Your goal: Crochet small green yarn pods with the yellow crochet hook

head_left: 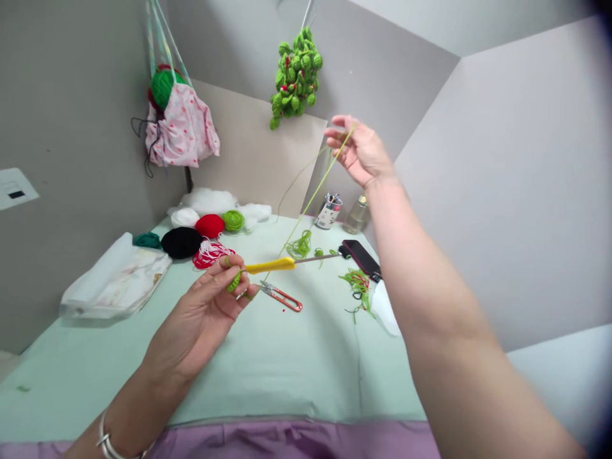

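My left hand pinches a small green crochet piece at its fingertips, with a yellow-handled crochet hook sticking out to the right from it. A strand of light green yarn runs taut from near the left fingers up to my right hand. That right hand is raised high on the right, its fingers partly curled with the yarn across them. Another thin length of the strand hangs slack behind it. Just beyond the left fingertips, orange thread snips lie on the table.
Yarn balls in red, black and green sit at the back left, beside white stuffing. Yarn scraps, a phone, a pen cup and a glass jar stand right. Green crocheted pieces hang above.
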### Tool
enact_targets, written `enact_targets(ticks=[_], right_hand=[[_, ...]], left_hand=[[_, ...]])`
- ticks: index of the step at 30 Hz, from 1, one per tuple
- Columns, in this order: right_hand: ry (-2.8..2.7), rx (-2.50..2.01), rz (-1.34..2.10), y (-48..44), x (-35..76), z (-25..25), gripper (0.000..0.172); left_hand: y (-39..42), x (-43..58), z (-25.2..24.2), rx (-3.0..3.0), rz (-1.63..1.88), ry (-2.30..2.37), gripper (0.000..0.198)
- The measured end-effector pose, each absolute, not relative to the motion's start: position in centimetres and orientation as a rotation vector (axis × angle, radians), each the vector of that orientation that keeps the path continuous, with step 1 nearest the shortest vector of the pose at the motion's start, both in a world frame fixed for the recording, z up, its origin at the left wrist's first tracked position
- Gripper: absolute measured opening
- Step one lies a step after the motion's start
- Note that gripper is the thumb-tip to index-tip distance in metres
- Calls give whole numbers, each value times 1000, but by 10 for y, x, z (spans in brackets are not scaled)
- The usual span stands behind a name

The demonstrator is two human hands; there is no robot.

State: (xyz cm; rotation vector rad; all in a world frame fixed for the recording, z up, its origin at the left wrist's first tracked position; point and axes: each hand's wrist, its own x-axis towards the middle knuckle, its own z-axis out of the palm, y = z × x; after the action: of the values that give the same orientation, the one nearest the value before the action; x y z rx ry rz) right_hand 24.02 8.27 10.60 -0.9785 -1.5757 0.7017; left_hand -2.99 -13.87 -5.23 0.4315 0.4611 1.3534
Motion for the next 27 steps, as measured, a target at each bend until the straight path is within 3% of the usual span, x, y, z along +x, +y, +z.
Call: enact_targets(ticks=[7,9,14,18,22,27], right_hand=[[-1958,-1467,95,73,228,91,31],[-2090,-1523,119,53,222,76,29],[-2370,-1440,214,-38,212,35,52],[-2203,-956,781,-130,203,-4,54],[-1703,-878,671,-189,183,-51,20],[-1251,-771,741,-203,175,-85,9]], left_hand=[[-148,-27,-56,478,1304,483,20],[-148,-26,-56,470,1303,483,22],[-148,-24,-54,537,1332,509,20],[-154,-10,-57,679,1359,582,14],[-169,10,-65,850,1271,586,10],[-177,25,-71,888,1104,549,27]])
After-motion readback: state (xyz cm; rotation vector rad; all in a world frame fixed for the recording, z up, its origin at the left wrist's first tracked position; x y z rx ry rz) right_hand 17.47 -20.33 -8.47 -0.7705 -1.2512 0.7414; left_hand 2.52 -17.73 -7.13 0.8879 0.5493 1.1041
